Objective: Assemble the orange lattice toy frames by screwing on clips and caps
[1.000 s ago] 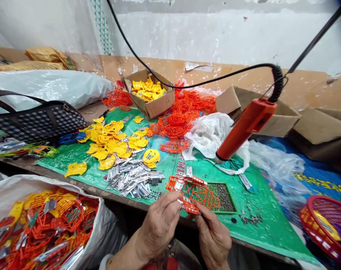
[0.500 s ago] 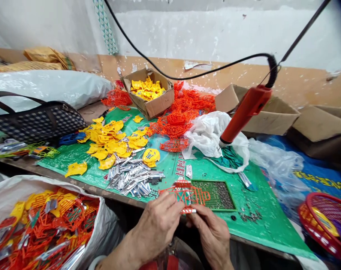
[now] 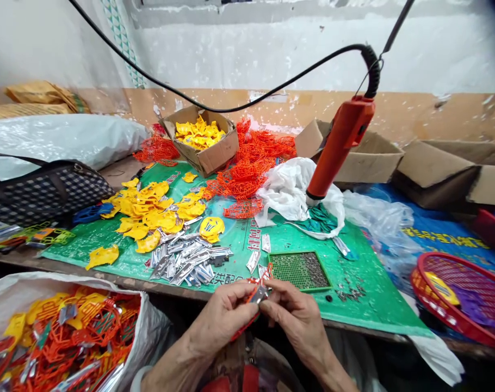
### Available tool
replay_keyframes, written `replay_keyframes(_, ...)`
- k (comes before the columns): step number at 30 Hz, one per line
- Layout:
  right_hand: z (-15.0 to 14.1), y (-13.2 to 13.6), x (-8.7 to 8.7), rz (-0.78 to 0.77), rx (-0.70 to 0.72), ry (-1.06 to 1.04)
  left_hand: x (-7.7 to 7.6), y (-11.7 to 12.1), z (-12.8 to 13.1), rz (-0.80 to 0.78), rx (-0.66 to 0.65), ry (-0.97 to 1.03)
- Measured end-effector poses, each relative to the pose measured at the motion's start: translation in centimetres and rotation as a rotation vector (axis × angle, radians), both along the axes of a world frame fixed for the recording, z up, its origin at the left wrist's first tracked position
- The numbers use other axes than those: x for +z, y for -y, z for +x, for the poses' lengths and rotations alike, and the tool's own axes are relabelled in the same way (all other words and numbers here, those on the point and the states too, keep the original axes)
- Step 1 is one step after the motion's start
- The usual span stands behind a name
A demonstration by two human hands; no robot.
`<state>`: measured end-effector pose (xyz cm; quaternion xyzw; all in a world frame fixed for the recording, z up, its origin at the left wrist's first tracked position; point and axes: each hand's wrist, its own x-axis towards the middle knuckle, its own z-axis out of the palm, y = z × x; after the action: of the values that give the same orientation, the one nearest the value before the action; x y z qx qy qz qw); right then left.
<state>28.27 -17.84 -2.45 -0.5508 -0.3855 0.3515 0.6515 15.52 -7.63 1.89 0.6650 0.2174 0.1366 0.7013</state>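
Note:
Over the table's front edge, my left hand (image 3: 217, 318) is closed on an orange plastic lattice piece (image 3: 267, 272) with a small shiny metal plate (image 3: 259, 294) against it. From the other side, the thumb and fingers of my right hand (image 3: 298, 316) pinch the same piece at the plate; most of the piece is hidden by my fingers. Just beyond, a few loose metal plates (image 3: 253, 261) lie on the green sheet. A green tray (image 3: 286, 272) of small dark screws sits close behind my right hand. To the left is a heap of metal plates (image 3: 190, 256).
A red electric screwdriver (image 3: 341, 147) hangs on a black cable above the table. Yellow plastic parts (image 3: 149, 209) and orange lattice pieces (image 3: 264, 147) lie in heaps. At lower left stands a white sack (image 3: 155, 321) of assembled parts; a red basket (image 3: 421, 277) is at right.
The lattice piece, seen broad side earlier, is now turned and mostly covered by my hands, with a metal plate showing between my fingers. The view has shifted to the right.

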Motion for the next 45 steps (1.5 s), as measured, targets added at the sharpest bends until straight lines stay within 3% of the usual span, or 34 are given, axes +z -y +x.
replay_keyframes(2,0.1,0.0,0.0,0.007,-0.008,-0.071,-0.5,-0.1,0.1,-0.24,0.09,-0.032)
replay_keyframes(4,1.3,0.1,0.7,0.031,-0.115,-0.045,-1.0,-0.3,0.1,-0.351,0.157,-0.086)
replay_keyframes(9,9.3,-0.4,4.3,0.19,-0.824,0.307,-2.0,-0.8,0.0,-0.403,0.222,-0.135)
replay_keyframes(10,11.4,-0.8,5.2,0.235,-0.888,0.373,-2.1,-0.8,0.0,-0.412,0.231,-0.129)
replay_keyframes(14,18.3,-3.5,8.7,0.294,-0.913,0.518,-2.5,-0.9,0.1,-0.467,0.266,-0.081)
replay_keyframes(17,20.4,-6.9,10.6,0.349,-0.742,0.502,-2.8,-0.9,0.3,-0.507,0.279,-0.063)
replay_keyframes(21,18.9,-11.5,12.0,0.331,-0.286,0.239,-2.9,-0.7,0.5,-0.505,0.33,-0.07)
replay_keyframes(23,17.2,-12.6,12.0,0.273,-0.212,0.122,-2.8,-0.6,0.6,-0.48,0.355,-0.08)
replay_keyframes(26,14.8,-12.5,11.4,0.218,-0.261,0.046,-2.4,-0.4,0.8,-0.476,0.37,-0.088)
replay_keyframes(30,12.2,-9.9,9.0,0.112,-0.276,0.076,-2.1,-0.1,1.0,-0.505,0.331,-0.118)
replay_keyframes(34,10.3,-7.9,6.6,0.088,-0.429,0.088,-2.2,0.1,1.1,-0.48,0.292,-0.152)
replay_keyframes(39,9.2,-7.7,5.1,0.144,-0.507,0.001,-2.7,-0.1,1.1,-0.439,0.232,-0.197)
replay_keyframes(45,9.2,-8.0,4.1,0.179,-0.529,-0.002,-2.9,0.0,1.1,-0.416,0.256,-0.217)
